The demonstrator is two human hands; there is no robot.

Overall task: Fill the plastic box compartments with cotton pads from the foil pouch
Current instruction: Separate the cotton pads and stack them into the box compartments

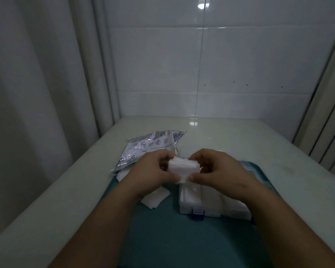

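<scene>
cotton pads (184, 167): one stack, clamped at both ends between left hand (153, 172) and right hand (218, 171), held just above the plastic box (199, 205), mid-table (249, 144). soft, light, squashy and apt to fan out, so grip the stack's edges gently. foil pouch (147, 147): one, toward the left edge. loose pads (155, 200): perhaps three, the light is dim.

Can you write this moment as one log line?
left hand and right hand: grip cotton pads | near plastic box | foil pouch: behind
</scene>
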